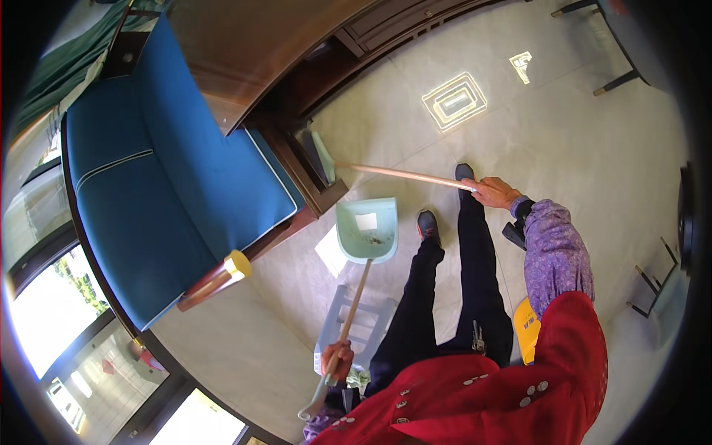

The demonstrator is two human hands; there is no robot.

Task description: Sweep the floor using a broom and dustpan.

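My left hand [337, 360] is closed around the handle of a long-handled dustpan [384, 213]. The pale green pan lies near the sofa's corner with some dark debris inside. My right hand [492, 192] grips the upper end of a broom's light wooden handle [409, 174]. That handle runs left to a pale green broom head [324, 158], which is against the dark wooden furniture base, left of and beyond the pan. The broom's bristles are mostly in shadow and hard to make out.
A blue sofa [183, 144] with a wooden frame stands at left, beside a dark wooden table [261, 44]. A grey-blue plastic stool [361, 317] is by my left leg, and something yellow [525, 328] is by my right. Chairs [639, 50] stand at the right.
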